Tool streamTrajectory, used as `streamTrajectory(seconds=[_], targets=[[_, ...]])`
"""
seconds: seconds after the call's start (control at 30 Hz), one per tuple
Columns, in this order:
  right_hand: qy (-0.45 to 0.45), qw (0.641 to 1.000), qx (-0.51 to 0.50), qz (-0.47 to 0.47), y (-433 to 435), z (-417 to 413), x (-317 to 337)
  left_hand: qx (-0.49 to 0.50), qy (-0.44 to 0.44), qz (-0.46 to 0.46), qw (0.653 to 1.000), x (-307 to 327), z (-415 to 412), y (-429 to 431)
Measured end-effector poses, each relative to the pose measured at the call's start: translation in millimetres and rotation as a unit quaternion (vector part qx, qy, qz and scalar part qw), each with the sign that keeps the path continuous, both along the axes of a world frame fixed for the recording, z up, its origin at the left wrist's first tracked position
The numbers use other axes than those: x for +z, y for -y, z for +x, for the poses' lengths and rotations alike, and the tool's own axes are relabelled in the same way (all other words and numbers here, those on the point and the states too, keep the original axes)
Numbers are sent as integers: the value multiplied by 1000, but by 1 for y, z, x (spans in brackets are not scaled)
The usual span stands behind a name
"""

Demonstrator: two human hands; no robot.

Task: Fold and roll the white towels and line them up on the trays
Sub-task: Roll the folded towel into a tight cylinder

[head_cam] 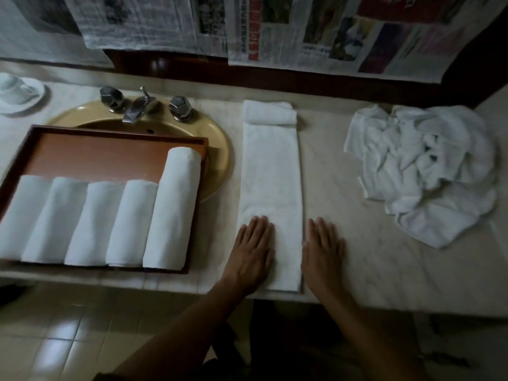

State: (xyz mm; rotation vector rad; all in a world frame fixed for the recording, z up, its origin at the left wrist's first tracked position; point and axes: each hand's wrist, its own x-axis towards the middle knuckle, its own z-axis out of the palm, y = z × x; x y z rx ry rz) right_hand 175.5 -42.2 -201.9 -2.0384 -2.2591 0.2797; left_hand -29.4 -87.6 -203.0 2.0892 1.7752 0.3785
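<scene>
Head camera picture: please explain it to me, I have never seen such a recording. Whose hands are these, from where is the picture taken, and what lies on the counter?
There is no machine here. A person works with bare hands, and the only camera sits on their head, looking forward and down.

The left hand lies flat on the near end of a long folded towel. The right hand lies flat at that towel's right edge, mostly on the counter. Neither hand grips anything. The towel's far end is turned over into a small roll or fold.

To the left, a brown tray rests over a sink and carries five rolled towels side by side. To the right lies a heap of unfolded towels.
</scene>
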Motion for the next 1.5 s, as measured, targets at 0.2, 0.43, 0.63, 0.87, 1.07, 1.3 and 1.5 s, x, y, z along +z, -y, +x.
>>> streamTrajectory(seconds=[0.2,0.43,0.63,0.87,1.07,1.3,1.5], targets=[[-33,989,145,3,92,-11,7,-43,-33,13,998,5,-20,61],[9,990,140,11,143,-11,7,-107,-46,77,990,4,-70,120],[-36,981,183,59,133,-14,23,-156,-68,29,985,23,-58,117],[-74,981,177,-3,116,-2,33,-144,-73,55,985,34,-59,99],[-126,981,119,-90,102,9,45,-11,50,-16,999,43,-54,96],[-217,968,-13,-123,87,8,57,170,165,-165,957,60,-60,73],[-121,991,62,-9,92,-14,57,228,166,-186,941,61,-49,62]])
